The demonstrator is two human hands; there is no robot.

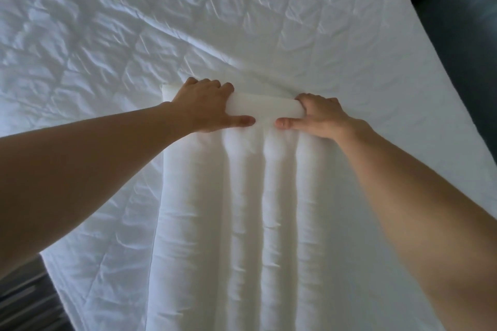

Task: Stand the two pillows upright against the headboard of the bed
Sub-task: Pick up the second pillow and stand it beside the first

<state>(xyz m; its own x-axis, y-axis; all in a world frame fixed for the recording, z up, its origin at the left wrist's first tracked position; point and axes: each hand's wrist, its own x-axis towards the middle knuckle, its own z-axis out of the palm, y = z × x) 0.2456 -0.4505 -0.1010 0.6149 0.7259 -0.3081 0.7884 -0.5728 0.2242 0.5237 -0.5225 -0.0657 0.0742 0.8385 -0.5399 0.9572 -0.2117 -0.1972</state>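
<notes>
At the far left a dark strip of floor [24,295] shows beside the bed [80,35], whose white quilted cover lies rumpled with creases across its whole width. A bare forearm reaches in from the left, and the left hand [207,109] rests on the far end of a white pillow [242,223], fingers curled over the top edge and thumb stretched flat along the near face, so the hand is clamped on the fabric. The pillow lies lengthwise on the bed in front of the person, running from the lower edge of the view up toward the middle, with long padded channels along it and its far end bunched into a rounded roll between the two hands. The thumbs point at each other, close but apart. The right hand [320,115] grips the same rolled end just beside the left one, fingers wrapped over the top and closed on it, its forearm coming in from the lower right. Further right the cover smooths out to the mattress edge, and beyond it stands something dark, perhaps furniture [457,21], too blurred to tell.
</notes>
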